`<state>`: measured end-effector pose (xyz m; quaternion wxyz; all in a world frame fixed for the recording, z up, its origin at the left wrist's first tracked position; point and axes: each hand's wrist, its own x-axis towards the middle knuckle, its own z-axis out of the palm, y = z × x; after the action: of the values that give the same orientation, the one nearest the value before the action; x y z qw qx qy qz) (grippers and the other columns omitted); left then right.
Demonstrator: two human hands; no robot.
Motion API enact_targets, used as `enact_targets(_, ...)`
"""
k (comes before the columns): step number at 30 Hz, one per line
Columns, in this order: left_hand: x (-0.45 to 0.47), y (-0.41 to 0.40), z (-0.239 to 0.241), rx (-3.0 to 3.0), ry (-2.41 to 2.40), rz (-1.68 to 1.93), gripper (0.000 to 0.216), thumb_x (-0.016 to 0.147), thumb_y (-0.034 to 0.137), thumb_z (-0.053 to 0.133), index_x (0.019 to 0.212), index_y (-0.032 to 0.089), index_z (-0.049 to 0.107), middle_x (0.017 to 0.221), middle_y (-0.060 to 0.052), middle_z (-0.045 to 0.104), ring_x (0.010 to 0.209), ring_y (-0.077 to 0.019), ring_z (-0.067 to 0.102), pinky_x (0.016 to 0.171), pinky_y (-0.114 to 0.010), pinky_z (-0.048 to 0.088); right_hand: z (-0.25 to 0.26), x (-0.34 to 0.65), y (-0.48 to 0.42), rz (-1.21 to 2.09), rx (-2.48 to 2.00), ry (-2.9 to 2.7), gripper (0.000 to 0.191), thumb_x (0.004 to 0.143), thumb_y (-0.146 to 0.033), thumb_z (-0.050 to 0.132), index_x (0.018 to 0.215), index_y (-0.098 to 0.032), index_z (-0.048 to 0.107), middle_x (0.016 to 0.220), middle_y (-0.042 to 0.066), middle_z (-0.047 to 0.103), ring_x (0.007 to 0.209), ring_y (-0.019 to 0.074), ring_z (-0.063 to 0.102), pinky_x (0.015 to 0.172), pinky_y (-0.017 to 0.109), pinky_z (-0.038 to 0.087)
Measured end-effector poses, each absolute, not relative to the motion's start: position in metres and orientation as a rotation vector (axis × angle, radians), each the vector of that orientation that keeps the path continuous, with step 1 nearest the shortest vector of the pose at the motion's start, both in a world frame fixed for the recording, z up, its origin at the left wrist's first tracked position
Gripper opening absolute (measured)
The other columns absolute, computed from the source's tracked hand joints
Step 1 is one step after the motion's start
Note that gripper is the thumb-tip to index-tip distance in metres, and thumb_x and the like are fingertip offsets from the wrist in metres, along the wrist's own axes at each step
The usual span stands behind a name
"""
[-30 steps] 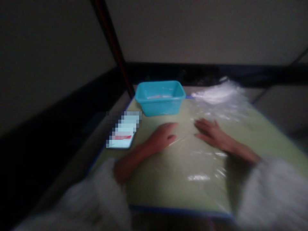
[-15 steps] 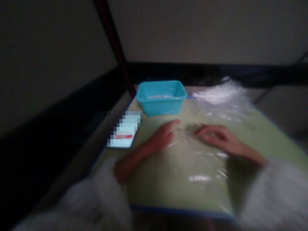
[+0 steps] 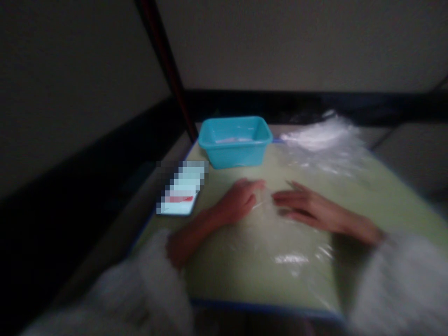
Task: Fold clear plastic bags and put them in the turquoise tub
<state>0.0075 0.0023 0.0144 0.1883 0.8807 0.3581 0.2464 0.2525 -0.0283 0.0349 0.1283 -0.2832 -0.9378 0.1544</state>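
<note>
A clear plastic bag (image 3: 290, 259) lies flat across the near middle of the table, its glossy creases catching the light. At its upper left edge is my left hand (image 3: 240, 203), fingers bent and thumb closed against the film. My right hand (image 3: 311, 207) rests palm down over the upper right part of the bag, fingers stretched out and slightly apart. Both hands are blurred, and the bag's edges are hard to make out.
A turquoise plastic basin (image 3: 236, 154) stands at the back of the yellow-green table (image 3: 224, 284); something pale lies inside it. To its right is a heap of clear plastic bags (image 3: 322, 140). A phone (image 3: 180, 196) with its screen lit lies at the left edge.
My right hand has flattened from a curled pinch and shifted slightly left over the bag. The left hand's fingers have dipped a little. Basin, phone and heap stay put.
</note>
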Motion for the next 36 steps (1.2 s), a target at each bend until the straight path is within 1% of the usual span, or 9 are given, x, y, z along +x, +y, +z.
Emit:
enact_targets(3,0.008,0.001,0.015,2.498,1.002,0.673,0.042,0.081,0.010,0.038,0.120,0.009,0.053,0.122,-0.011,0.060,0.115,-0.0226,0.051,0.103,-0.040,0.037,0.035,0.254,-0.028,0.380,-0.762,-2.787,0.025,0.094,-0.034,0.046,0.109,-0.023,0.063,0.127,0.007,0.060,0.125,0.0227,0.047,0.110,0.056,0.016)
enact_targets(7,0.008,0.000,0.016,2.516,0.989,0.673,0.041,0.082,0.010,0.039,0.120,0.009,0.053,0.121,-0.011,0.061,0.115,-0.0227,0.052,0.103,-0.041,0.037,0.038,0.255,-0.030,0.356,-0.732,-2.838,0.026,0.094,-0.033,0.047,0.113,-0.021,0.061,0.127,0.007,0.060,0.129,0.0225,0.041,0.111,0.056,0.016)
enact_targets(13,0.007,0.001,0.015,2.552,1.028,0.686,0.041,0.081,0.012,0.043,0.120,0.010,0.053,0.122,-0.012,0.060,0.115,-0.0234,0.052,0.102,-0.042,0.039,0.040,0.256,-0.030,0.374,-0.701,-2.846,0.025,0.094,-0.032,0.048,0.111,-0.021,0.062,0.125,0.006,0.061,0.131,0.0220,0.039,0.111,0.055,0.017)
enact_targets(18,0.007,-0.002,0.016,2.557,1.150,0.770,0.040,0.083,0.012,0.043,0.121,0.012,0.052,0.117,-0.011,0.062,0.110,-0.0231,0.056,0.100,-0.040,0.042,0.040,0.261,-0.030,0.281,-0.720,-2.775,0.028,0.094,-0.030,0.047,0.117,-0.021,0.060,0.126,0.007,0.060,0.124,0.0211,0.049,0.112,0.052,0.020)
enact_targets(23,0.007,-0.005,0.018,2.557,1.205,0.754,0.041,0.083,0.010,0.041,0.124,0.013,0.048,0.114,-0.011,0.063,0.101,-0.0198,0.061,0.094,-0.038,0.047,0.044,0.267,-0.030,0.194,-0.866,-2.738,0.030,0.096,-0.030,0.042,0.116,-0.017,0.060,0.122,0.011,0.063,0.116,0.0233,0.056,0.107,0.052,0.030)
enact_targets(27,0.007,-0.004,0.018,2.587,1.261,0.701,0.042,0.083,0.011,0.042,0.124,0.010,0.048,0.117,-0.013,0.061,0.106,-0.0222,0.058,0.096,-0.040,0.046,0.042,0.269,-0.028,0.125,-0.932,-2.744,0.032,0.096,-0.032,0.040,0.115,-0.016,0.061,0.120,0.013,0.064,0.114,0.0253,0.058,0.105,0.053,0.032)
enact_targets(30,0.008,-0.004,0.017,2.624,1.301,0.671,0.043,0.083,0.012,0.043,0.125,0.009,0.048,0.119,-0.013,0.061,0.112,-0.0242,0.055,0.102,-0.043,0.041,0.039,0.268,-0.028,0.077,-0.960,-2.737,0.032,0.096,-0.032,0.041,0.117,-0.017,0.059,0.121,0.012,0.063,0.115,0.0253,0.057,0.106,0.054,0.030)
enact_targets(32,0.009,-0.006,0.017,2.675,1.221,0.674,0.042,0.085,0.014,0.043,0.126,0.008,0.048,0.127,-0.014,0.056,0.120,-0.0232,0.050,0.108,-0.042,0.035,0.038,0.266,-0.029,0.063,-0.966,-2.724,0.031,0.095,-0.031,0.042,0.120,-0.018,0.057,0.123,0.010,0.062,0.117,0.0242,0.055,0.106,0.054,0.029)
enact_targets(36,0.013,-0.017,0.018,2.822,0.947,0.595,0.047,0.090,0.029,0.044,0.132,0.006,0.042,0.147,-0.016,0.034,0.138,-0.0228,0.027,0.115,-0.041,0.022,0.039,0.261,-0.034,0.044,-0.932,-2.706,0.029,0.095,-0.030,0.043,0.119,-0.020,0.057,0.125,0.009,0.061,0.118,0.0238,0.054,0.105,0.052,0.032)
